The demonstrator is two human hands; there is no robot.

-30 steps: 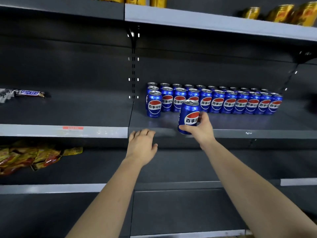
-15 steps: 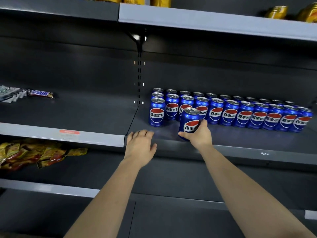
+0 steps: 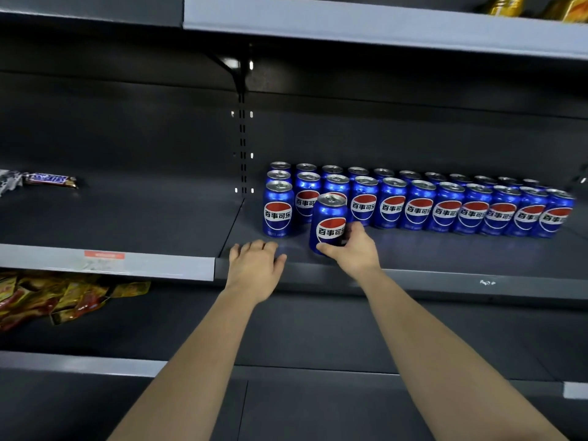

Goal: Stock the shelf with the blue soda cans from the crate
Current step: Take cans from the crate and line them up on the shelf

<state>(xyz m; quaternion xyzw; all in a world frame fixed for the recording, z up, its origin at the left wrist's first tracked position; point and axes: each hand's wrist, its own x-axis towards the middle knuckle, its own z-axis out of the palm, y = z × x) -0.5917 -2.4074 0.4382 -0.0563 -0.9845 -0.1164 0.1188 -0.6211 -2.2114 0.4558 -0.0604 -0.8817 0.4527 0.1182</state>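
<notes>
My right hand (image 3: 354, 251) grips a blue soda can (image 3: 329, 222) upright, its base on the dark shelf (image 3: 445, 253), just right of a lone front can (image 3: 277, 209). Behind stand rows of several blue cans (image 3: 445, 206) running to the right. My left hand (image 3: 254, 265) rests flat on the shelf's front edge, fingers apart, holding nothing. The crate is out of view.
A chocolate bar (image 3: 51, 179) lies on the left shelf section. Yellow and red snack packets (image 3: 57, 297) are piled on the shelf below at left. Gold cans (image 3: 509, 4) stand on the top shelf. A bracket and slotted upright (image 3: 242, 128) divide the two sections.
My right hand has carried the can deeper onto the shelf, closer to the front can. The left hand has stayed on the shelf edge. The camera has shifted, with the shelf lower in view.
</notes>
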